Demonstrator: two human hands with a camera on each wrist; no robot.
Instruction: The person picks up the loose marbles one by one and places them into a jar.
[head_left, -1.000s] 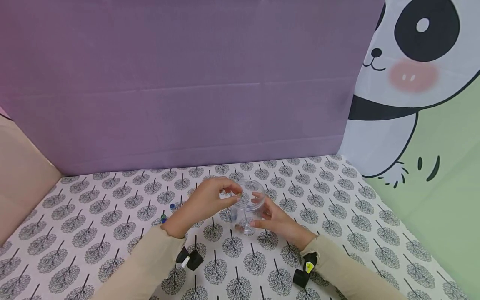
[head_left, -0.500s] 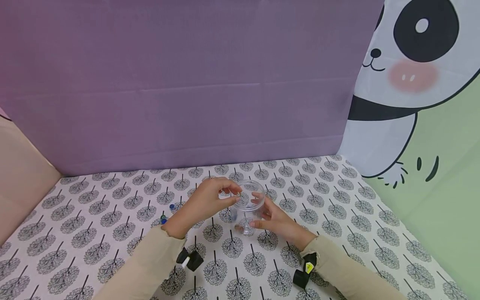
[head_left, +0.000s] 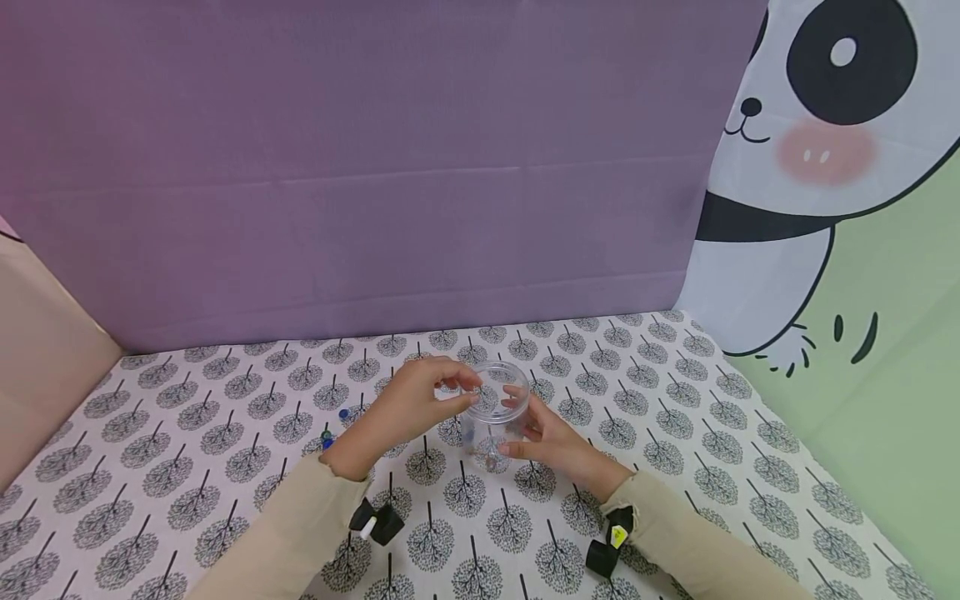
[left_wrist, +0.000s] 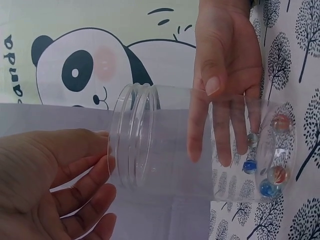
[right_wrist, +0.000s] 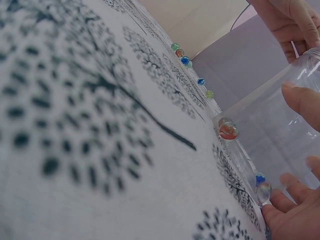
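Observation:
A clear plastic jar (head_left: 495,429) stands upright on the cloth, its round threaded mouth uncovered. At the jar's bottom lie several glass marbles, among them an orange one (left_wrist: 282,122) and a blue one (left_wrist: 250,166). My left hand (head_left: 423,400) is at the mouth, thumb and index finger beside the rim (left_wrist: 117,137), with no marble showing between them. With thumb and spread fingers on either side, my right hand (head_left: 547,437) holds the jar's wall. The left wrist view looks through the wall at the right fingers (left_wrist: 222,135).
Loose marbles lie on the tree-print tablecloth (head_left: 247,462) left of the jar, including a blue marble (head_left: 343,414) and a green marble (head_left: 326,435) by the left wrist. A purple curtain (head_left: 375,208) hangs behind; a panda-print wall hanging (head_left: 825,250) stands at right.
My left hand has shifted slightly left, its fingertips parting a little at the rim. Marbles at the jar's bottom look different in position. My right hand stays on the jar.

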